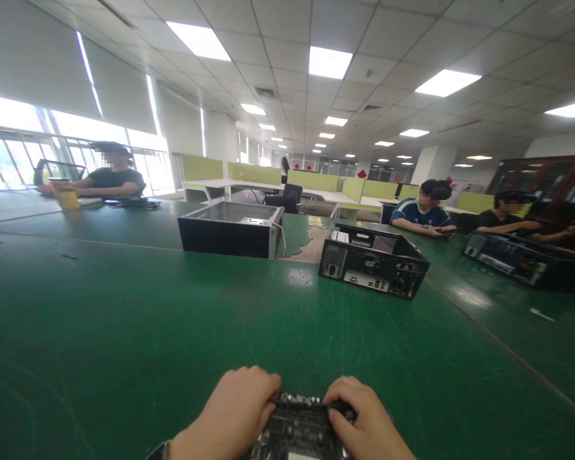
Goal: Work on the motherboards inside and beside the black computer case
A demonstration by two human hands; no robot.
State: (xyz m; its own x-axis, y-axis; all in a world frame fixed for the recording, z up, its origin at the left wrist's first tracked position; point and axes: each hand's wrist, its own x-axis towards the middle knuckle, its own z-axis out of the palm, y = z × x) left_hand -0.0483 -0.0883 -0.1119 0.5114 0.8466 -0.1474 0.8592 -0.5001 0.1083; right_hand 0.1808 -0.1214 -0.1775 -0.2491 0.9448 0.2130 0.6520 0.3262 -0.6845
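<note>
A dark computer motherboard [301, 427] lies at the bottom middle of the view, with small light parts along its far edge. Its near side runs out of the picture. My left hand [237, 406] is closed on the far left corner, thumb and fingers pinching the edge. On the opposite corner my right hand [361, 412] grips in the same way, its fingers curled over the rim. Both hands stay low, over the green tabletop [196, 319]. A wristband shows at my left wrist.
Ahead stand an open black computer case [227, 237] and another open case [371, 268] with its ports facing me. A further case [522, 262] lies at right by a seated person [503, 214]. Other people sit along the table. A yellow cup [67, 195] stands far left.
</note>
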